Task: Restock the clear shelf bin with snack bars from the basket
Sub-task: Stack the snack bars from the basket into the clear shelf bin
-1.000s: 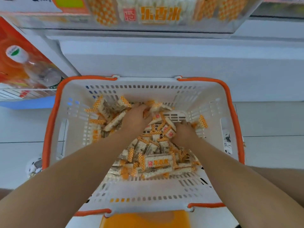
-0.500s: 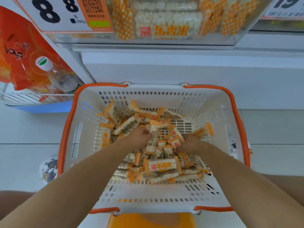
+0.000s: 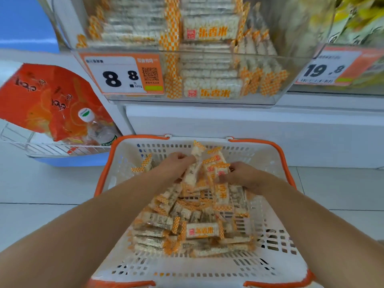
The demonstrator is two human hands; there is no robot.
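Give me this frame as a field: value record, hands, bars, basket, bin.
left hand: closed on a bunch of snack bars, raised above the pile
right hand: closed on snack bars, beside the left
basket: white with orange rim, on the floor, many bars left inside
clear shelf bin: above the basket, already holds stacked bars
price tag: on the bin front, reads 8 8
stage: bars lifted, not yet at the bin

Pale tiled floor [image 3: 37, 190] meets a white shelf base [image 3: 228, 125] (blue wall [image 3: 22, 19] far left).
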